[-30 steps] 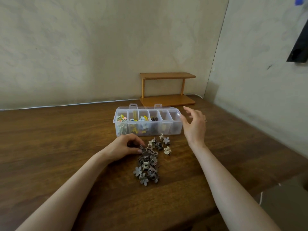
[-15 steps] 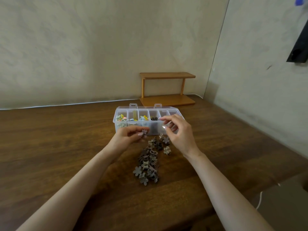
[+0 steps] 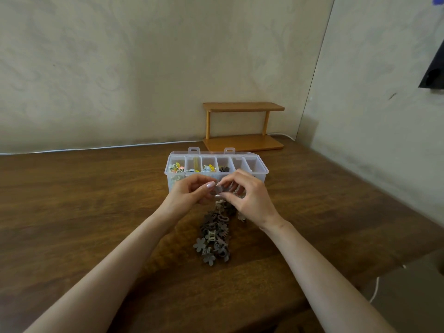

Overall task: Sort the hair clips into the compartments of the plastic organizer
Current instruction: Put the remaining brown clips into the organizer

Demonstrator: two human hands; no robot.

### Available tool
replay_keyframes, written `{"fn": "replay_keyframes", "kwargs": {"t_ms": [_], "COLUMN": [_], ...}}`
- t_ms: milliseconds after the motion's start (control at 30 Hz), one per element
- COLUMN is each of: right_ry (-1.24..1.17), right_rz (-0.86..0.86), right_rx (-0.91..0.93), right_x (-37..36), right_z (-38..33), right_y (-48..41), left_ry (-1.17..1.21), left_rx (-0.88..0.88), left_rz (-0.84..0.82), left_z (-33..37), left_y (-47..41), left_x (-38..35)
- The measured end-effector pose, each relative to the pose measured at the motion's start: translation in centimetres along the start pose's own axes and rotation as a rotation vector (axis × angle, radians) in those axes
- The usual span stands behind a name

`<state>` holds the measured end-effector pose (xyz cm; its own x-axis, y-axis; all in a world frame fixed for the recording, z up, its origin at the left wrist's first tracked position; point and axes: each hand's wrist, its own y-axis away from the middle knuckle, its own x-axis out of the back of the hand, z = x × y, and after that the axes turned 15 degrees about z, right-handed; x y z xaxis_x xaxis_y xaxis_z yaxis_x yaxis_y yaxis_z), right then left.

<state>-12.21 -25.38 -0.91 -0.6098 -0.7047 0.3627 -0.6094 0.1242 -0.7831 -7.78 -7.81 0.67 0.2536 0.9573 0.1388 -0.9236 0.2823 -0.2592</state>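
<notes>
Hair clip [image 3: 219,189], pinched between both hands [image 3: 189,197] [image 3: 251,200]

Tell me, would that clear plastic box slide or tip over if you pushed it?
It would probably slide, not tip: the organizer is long and low and sits flat on the smooth wooden table. It is likely light: thin clear plastic, and the right compartments look nearly empty. The fuller left end may drag more.

dark wood table [image 3: 72,212] w/ small wooden shelf [image 3: 242,126] in corner, beige patterned walls [image 3: 120,68].
</notes>
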Motion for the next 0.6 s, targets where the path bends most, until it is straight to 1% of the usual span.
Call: {"fn": "replay_keyframes", "kwargs": {"t_ms": [100, 167, 233, 300, 367, 433, 533, 600], "right_ry": [0.041, 0.058, 0.045, 0.081, 0.179, 0.306, 0.460, 0.515], "right_rz": [0.114, 0.275, 0.452, 0.555, 0.577, 0.568, 0.505, 0.467], "right_rx": [-0.032, -0.082, -0.172, -0.251, -0.284, -0.269, -0.220, -0.197], "right_x": [0.4, 0.9, 1.6, 2.1, 2.3, 2.3, 2.1, 1.8], "right_z": [0.2, 0.2, 0.5, 1.2, 2.1, 3.0, 3.9, 4.4], "right_y": [-0.3, -0.5, -0.8, -0.9, -0.9, -1.1, -1.6, -2.1], "left_ry": [-0.034, -0.046, -0.049, -0.068, -0.109, -0.178, -0.307, -0.372], "left_rx": [-0.021, -0.011, 0.003, -0.003, -0.004, 0.001, -0.031, -0.070], "left_rz": [0.031, 0.064, 0.106, 0.130, 0.115, 0.063, -0.034, -0.062], "left_z": [-0.1, -0.3, -0.5, -0.6, -0.8, -1.0, -1.4, -1.5], "left_y": [-0.1, -0.2, -0.3, -0.4, -0.5, -0.6, -0.5, -0.5], "left_x": [0.1, 0.4, 0.6, 0.7, 0.8, 1.0, 0.9, 0.7]}}
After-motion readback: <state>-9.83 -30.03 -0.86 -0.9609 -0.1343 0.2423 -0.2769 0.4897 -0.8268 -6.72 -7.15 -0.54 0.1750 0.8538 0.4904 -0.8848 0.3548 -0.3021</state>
